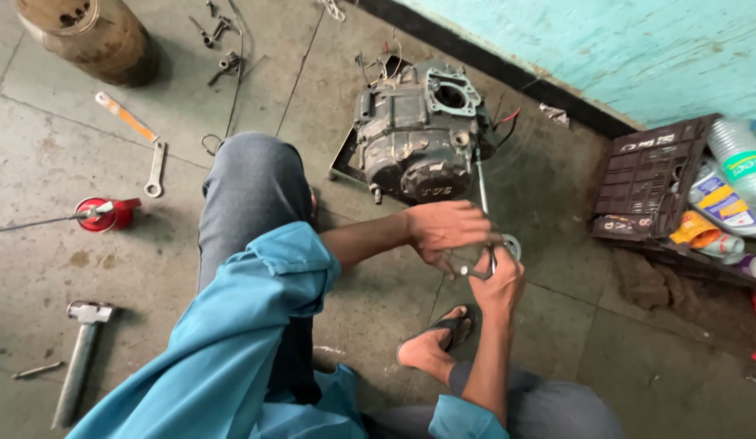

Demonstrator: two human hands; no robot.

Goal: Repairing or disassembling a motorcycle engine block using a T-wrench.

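1. Small metal part (481, 262), thin and grey, held between both hands just in front of the engine (418, 134); exact shape too small to tell.
2. Left hand (445, 228) arched over the part from above, fingers curled down onto it, closed around it.
3. Right hand (498, 284) below, thumb and fingers pinched together on the same part.
4. Thin rod (481, 183) running from the engine's near side down to the hands; round disc (512, 245) on the floor just beside the right hand.
5. Engine set on the concrete floor (52, 162), open cylinder bore on top, red wire at its right.
6. Right of the engine: dark crate (650, 183) with plastic bottles (732, 191) beside it, against the turquoise wall (605, 49).
7. Left of the engine: spanner (155, 169), orange-marked flat tool (126, 116), red can (109, 214); farther left and nearer the viewer, hammer (81, 358).
8. Far left of the engine, at the top corner: rusty drum (89, 36), loose small tools (219, 45) near it.
9. Sandalled foot (439, 341) in front of the engine, below the hands.
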